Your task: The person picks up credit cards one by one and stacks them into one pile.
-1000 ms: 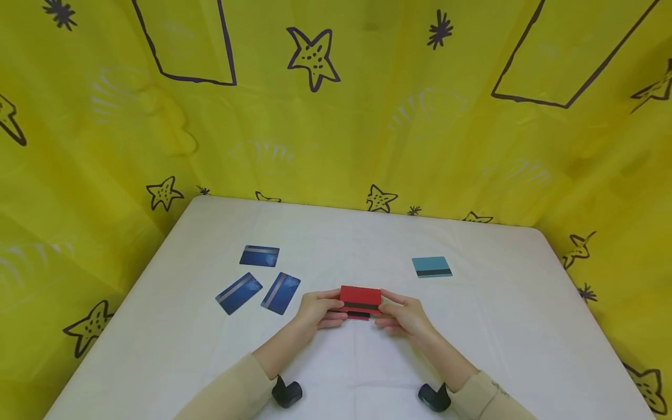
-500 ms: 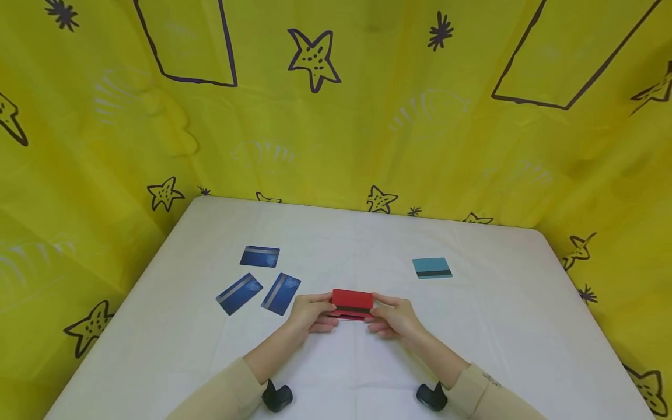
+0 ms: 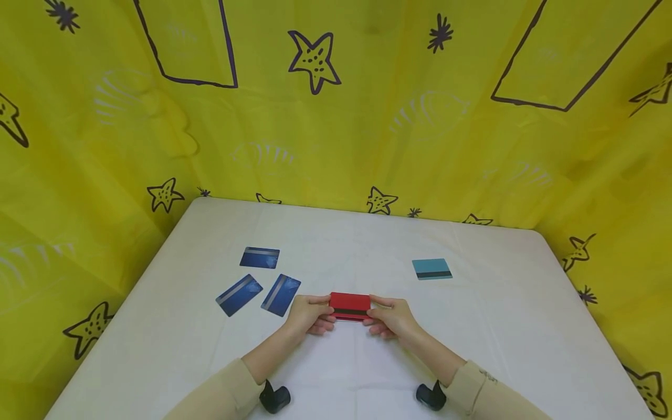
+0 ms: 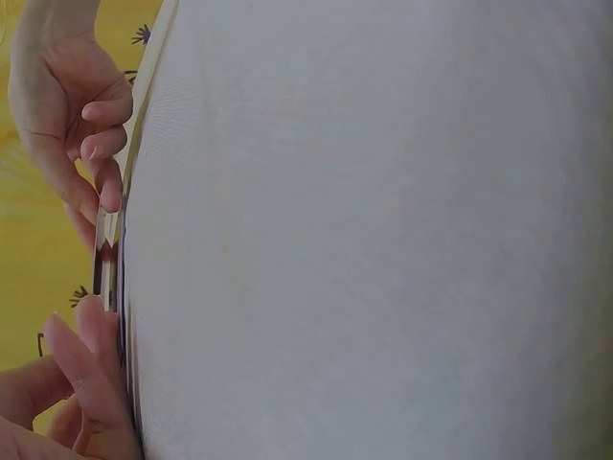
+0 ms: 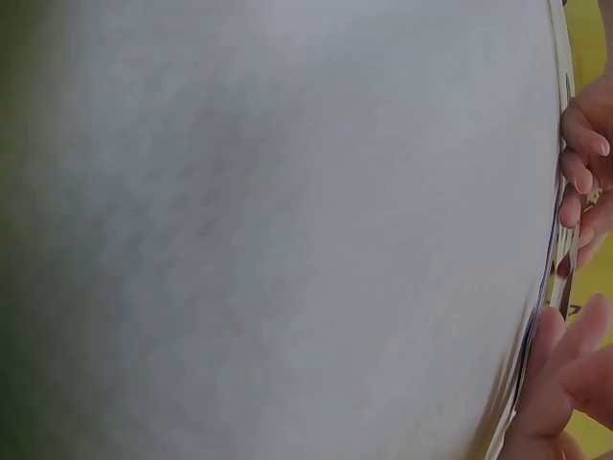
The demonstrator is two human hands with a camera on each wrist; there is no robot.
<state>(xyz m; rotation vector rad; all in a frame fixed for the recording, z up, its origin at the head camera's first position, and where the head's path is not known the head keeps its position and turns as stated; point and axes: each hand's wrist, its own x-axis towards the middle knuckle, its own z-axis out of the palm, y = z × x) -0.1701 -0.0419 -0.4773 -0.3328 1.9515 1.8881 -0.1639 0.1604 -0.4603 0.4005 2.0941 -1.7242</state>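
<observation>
In the head view a red card (image 3: pixel 350 301) with a dark stripe lies low over the table, between my two hands. My left hand (image 3: pixel 308 315) pinches its left end with thumb and fingers. The right end is pinched by my right hand (image 3: pixel 396 318). Under its near edge shows a thin strip of another red card (image 3: pixel 350 318), mostly hidden. The left wrist view catches the cards (image 4: pixel 103 254) edge-on between the fingers of both hands. From the right wrist the cards (image 5: pixel 567 278) are a thin sliver, partly covered by fingers.
Three blue cards with a pale stripe lie apart at the left: one card (image 3: pixel 259 257) farther back, another card (image 3: pixel 238 295) at far left, a third card (image 3: pixel 280 295) near my left hand. A teal card (image 3: pixel 432 269) lies right. Yellow curtain (image 3: pixel 336 128) borders the white table (image 3: pixel 346 245).
Both hands have shifted left and slightly nearer with the red cards. The lower red card, which stuck out below the upper one, is now almost covered by it.
</observation>
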